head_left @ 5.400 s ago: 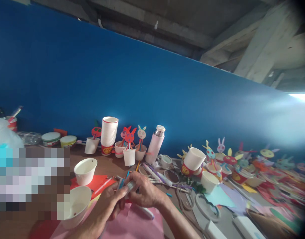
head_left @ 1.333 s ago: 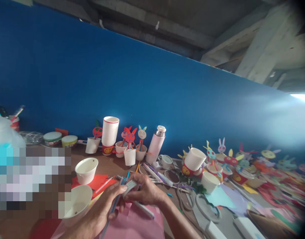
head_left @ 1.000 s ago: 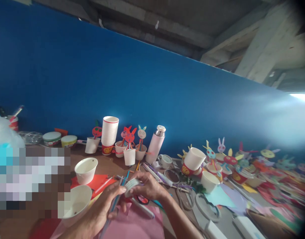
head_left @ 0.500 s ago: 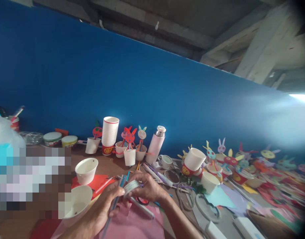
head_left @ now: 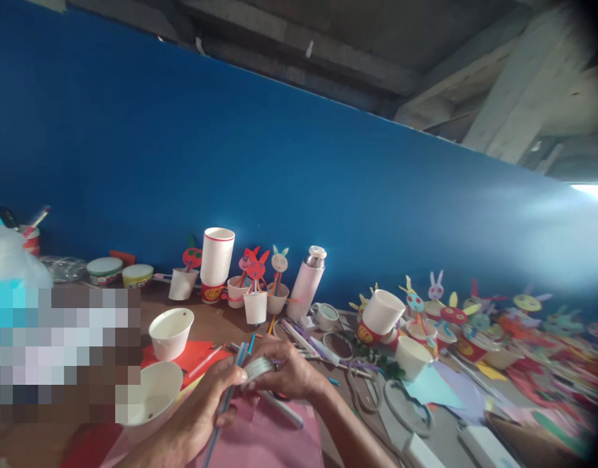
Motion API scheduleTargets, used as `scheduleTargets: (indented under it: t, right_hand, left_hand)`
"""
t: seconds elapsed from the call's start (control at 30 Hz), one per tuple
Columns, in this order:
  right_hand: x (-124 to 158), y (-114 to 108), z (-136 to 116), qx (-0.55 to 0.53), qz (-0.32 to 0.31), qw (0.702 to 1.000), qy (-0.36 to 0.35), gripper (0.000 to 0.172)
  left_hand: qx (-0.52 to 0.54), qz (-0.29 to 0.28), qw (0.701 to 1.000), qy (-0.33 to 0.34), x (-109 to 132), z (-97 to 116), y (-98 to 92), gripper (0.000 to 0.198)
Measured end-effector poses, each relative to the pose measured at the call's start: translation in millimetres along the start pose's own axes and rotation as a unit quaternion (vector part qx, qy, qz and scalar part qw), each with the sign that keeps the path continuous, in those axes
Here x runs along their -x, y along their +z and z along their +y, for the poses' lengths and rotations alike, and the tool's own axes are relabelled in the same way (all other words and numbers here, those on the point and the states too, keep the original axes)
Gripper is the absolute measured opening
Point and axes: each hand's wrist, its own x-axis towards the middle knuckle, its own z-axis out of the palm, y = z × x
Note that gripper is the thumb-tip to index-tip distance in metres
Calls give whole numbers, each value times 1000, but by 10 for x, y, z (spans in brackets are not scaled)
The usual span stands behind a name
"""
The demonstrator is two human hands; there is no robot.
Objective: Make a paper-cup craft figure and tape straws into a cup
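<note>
- Honestly, both grips look closed: the left hand (head_left: 206, 409) is wrapped round a couple of blue straws (head_left: 224, 404), and the right hand (head_left: 292, 377) pinches a tape roll (head_left: 257, 368) right at the top end of those straws, thumbs nearly meeting.
- Biggest risk by the look of it: the straws are thin and slick, and the left hand holds them low down. Any tug from the tape could twist or slide them out of line with each other.
- The tape end can't be made out, so it's impossible to say whether it's free. If it is, it could fold back on itself or stick to a finger.
- Just below the grip sits pink paper (head_left: 274, 442) with a white pen (head_left: 284, 411) on it. Loose tape dropping there would likely grab the sheet.
- Left of the grip, a white paper cup (head_left: 153, 396) lies tipped, close to the left wrist. An elbow swing could knock it over.
- Too hard a squeeze might crease the straws.
</note>
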Motion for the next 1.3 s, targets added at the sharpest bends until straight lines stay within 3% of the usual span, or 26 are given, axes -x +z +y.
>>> scheduleTargets:
  t: [0.23, 0.4, 0.57, 0.8, 1.1, 1.2, 1.3]
  right_hand:
    - [33, -15, 159, -76, 32, 995, 47, 42]
    - [17, -21, 89, -17, 42, 999, 8, 34]
    - [-6, 0, 10, 19, 49, 998, -43, 27]
    - [19, -3, 99, -17, 43, 999, 3, 32]
    - [-27, -14, -133, 74, 15, 996, -56, 17]
    - [-32, 1, -156, 84, 11, 995, -51, 18]
    - [-19, 21, -77, 73, 49, 995, -38, 25]
  left_hand:
    - [26, 0, 1000, 2, -10, -13, -34, 16]
    - [5, -22, 1000, 15, -28, -10, -41, 20]
    - [26, 6, 1000, 7, -40, -4, -47, 16]
    - [34, -9, 999, 22, -37, -8, -48, 23]
    - [-45, -33, 998, 23, -31, 38, -5, 18]
    - [-13, -13, 999, 28, -30, 31, -19, 10]
    - [36, 4, 999, 31, -34, 8, -48, 7]
